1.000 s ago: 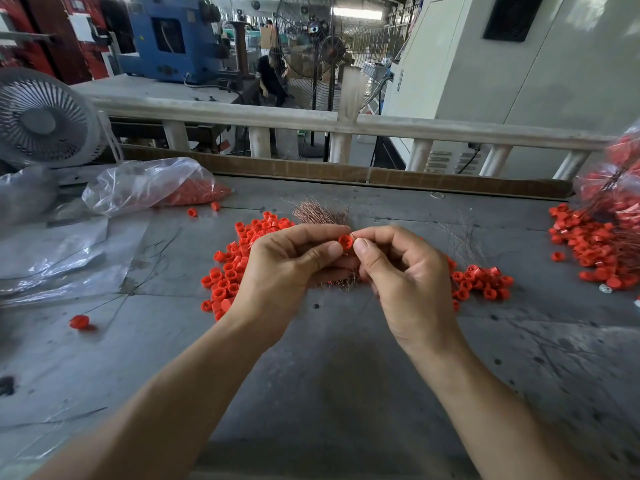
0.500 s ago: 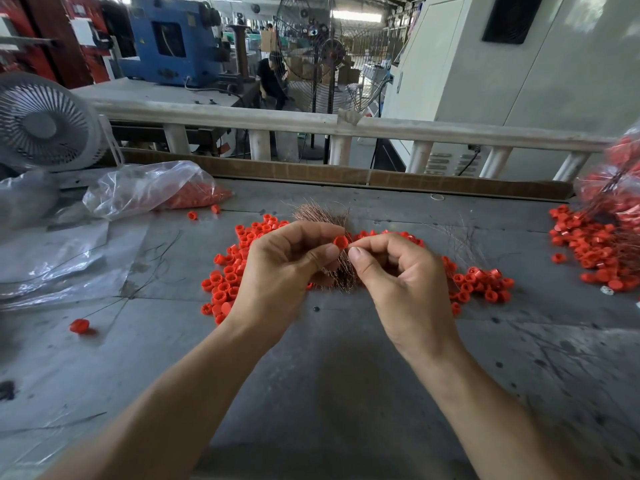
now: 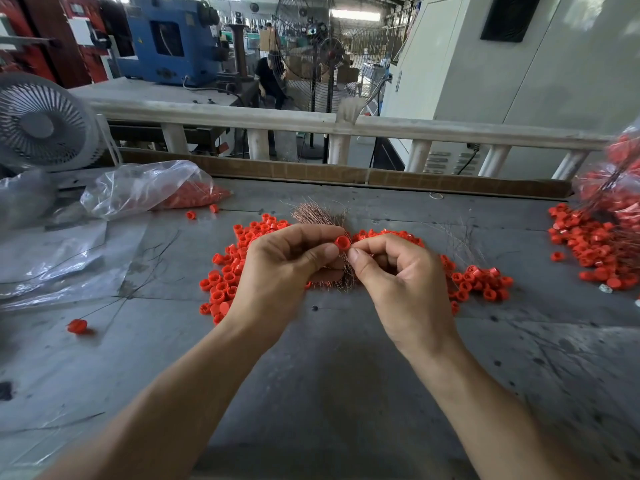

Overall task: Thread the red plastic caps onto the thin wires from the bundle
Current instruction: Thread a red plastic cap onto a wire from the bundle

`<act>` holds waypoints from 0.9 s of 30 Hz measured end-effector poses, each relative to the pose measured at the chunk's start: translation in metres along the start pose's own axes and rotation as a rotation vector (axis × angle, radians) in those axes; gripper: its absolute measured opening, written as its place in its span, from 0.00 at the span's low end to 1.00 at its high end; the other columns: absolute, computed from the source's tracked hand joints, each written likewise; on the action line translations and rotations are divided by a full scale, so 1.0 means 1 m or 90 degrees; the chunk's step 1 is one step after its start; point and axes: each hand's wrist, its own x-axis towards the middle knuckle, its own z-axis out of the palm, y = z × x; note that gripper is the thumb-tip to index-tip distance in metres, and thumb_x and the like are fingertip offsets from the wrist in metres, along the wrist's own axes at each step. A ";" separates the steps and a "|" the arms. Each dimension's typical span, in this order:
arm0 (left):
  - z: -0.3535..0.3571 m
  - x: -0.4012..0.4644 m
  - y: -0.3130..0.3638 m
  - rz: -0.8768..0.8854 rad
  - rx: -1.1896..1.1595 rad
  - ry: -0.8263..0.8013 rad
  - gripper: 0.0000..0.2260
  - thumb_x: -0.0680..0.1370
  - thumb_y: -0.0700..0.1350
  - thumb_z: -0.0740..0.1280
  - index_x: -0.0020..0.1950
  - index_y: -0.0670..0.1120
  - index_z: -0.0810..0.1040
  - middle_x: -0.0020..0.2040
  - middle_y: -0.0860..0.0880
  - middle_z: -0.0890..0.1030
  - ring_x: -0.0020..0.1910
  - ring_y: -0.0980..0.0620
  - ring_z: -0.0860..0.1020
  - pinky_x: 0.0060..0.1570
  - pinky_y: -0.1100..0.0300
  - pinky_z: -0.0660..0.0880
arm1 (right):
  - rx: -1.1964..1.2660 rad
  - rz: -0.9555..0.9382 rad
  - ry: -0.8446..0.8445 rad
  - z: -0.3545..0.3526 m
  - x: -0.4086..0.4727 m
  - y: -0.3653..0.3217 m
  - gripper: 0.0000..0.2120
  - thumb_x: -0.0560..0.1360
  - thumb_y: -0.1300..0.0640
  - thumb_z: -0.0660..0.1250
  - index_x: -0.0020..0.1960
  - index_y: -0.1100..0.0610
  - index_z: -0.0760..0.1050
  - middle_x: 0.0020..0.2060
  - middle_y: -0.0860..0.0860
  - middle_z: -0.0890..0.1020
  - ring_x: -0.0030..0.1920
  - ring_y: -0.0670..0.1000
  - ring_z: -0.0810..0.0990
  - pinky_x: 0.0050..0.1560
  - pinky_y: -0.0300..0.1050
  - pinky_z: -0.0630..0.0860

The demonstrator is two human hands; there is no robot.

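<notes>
My left hand (image 3: 284, 271) pinches one red plastic cap (image 3: 343, 242) between thumb and forefinger, above the middle of the grey table (image 3: 329, 393). It also holds a copper-coloured wire bundle (image 3: 320, 214) whose tips fan out behind the fingers. My right hand (image 3: 398, 282) pinches a thin wire right beside the cap; the wire itself is too fine to make out. A pile of loose red caps (image 3: 228, 275) lies on the table under and beside both hands.
More caps (image 3: 481, 282) lie right of my hands. A heap of caps on wires (image 3: 595, 244) sits at the right edge. A clear bag with caps (image 3: 152, 190) and a fan (image 3: 41, 123) stand at the left. A single cap on a wire (image 3: 77, 326) lies front left.
Both hands have stayed together at the cap, shifting only slightly. The head view has tilted a little, so the cap pile shows more behind the hands.
</notes>
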 end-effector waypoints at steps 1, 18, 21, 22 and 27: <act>0.000 0.000 0.000 -0.006 -0.003 -0.001 0.08 0.78 0.34 0.69 0.54 0.42 0.85 0.45 0.43 0.87 0.43 0.49 0.85 0.44 0.61 0.82 | 0.003 0.000 0.005 0.000 0.000 0.001 0.07 0.77 0.62 0.73 0.42 0.53 0.84 0.34 0.54 0.84 0.35 0.55 0.80 0.36 0.48 0.76; -0.004 -0.001 0.007 -0.095 -0.089 -0.046 0.08 0.71 0.40 0.72 0.49 0.44 0.87 0.47 0.39 0.86 0.46 0.44 0.86 0.49 0.54 0.84 | 0.001 -0.003 -0.004 -0.005 0.002 0.007 0.06 0.77 0.58 0.72 0.42 0.52 0.84 0.31 0.54 0.82 0.31 0.46 0.75 0.31 0.45 0.72; -0.005 0.000 0.009 -0.103 -0.081 -0.055 0.09 0.71 0.40 0.72 0.49 0.46 0.88 0.47 0.39 0.86 0.46 0.45 0.86 0.48 0.55 0.84 | -0.002 -0.006 -0.010 -0.005 0.003 0.007 0.07 0.77 0.60 0.73 0.41 0.52 0.84 0.30 0.53 0.81 0.29 0.42 0.73 0.30 0.36 0.70; -0.005 0.000 0.009 -0.107 -0.077 -0.057 0.09 0.71 0.40 0.72 0.49 0.46 0.88 0.47 0.40 0.87 0.46 0.46 0.86 0.48 0.56 0.84 | -0.002 -0.004 -0.010 -0.005 0.003 0.007 0.07 0.77 0.60 0.73 0.41 0.52 0.84 0.30 0.53 0.81 0.29 0.42 0.73 0.30 0.35 0.70; -0.005 0.000 0.012 -0.118 -0.066 -0.064 0.10 0.71 0.41 0.72 0.51 0.45 0.88 0.49 0.38 0.87 0.48 0.45 0.86 0.48 0.57 0.83 | -0.008 0.005 -0.001 -0.004 0.003 0.007 0.07 0.77 0.61 0.73 0.41 0.52 0.83 0.31 0.53 0.82 0.31 0.44 0.75 0.32 0.39 0.72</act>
